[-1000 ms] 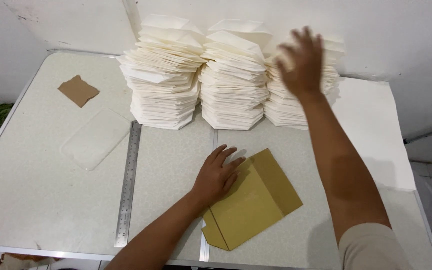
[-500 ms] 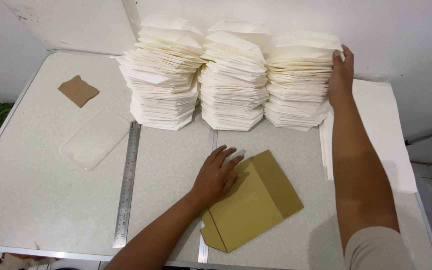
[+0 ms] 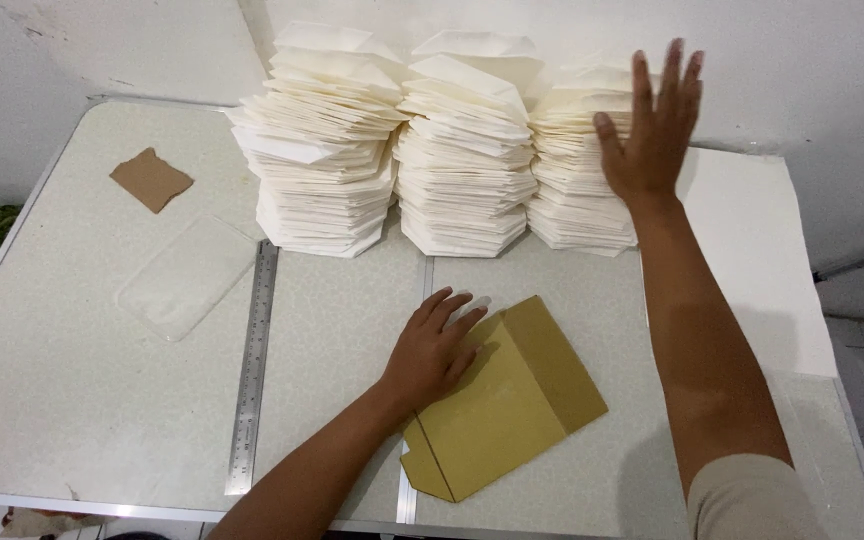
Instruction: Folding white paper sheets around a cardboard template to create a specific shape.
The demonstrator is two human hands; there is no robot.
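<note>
Brown envelope (image 3: pixel 512 405) – left hand (image 3: pixel 432 350) flat on it; right hand (image 3: pixel 652 135) open at rt white stack (image 3: pixel 577 160).

Bright, even light, soft shadows; raised right hand (image 3: pixel 655 130) perhaps slightly blurred.

One camera sits on the person's head and looks down, quite near, at the pale speckled folding table (image 3: pixel 102 400).

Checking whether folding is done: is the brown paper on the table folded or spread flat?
Folded. The brown paper shows overlapping flaps with crease lines, under the left hand.
</note>
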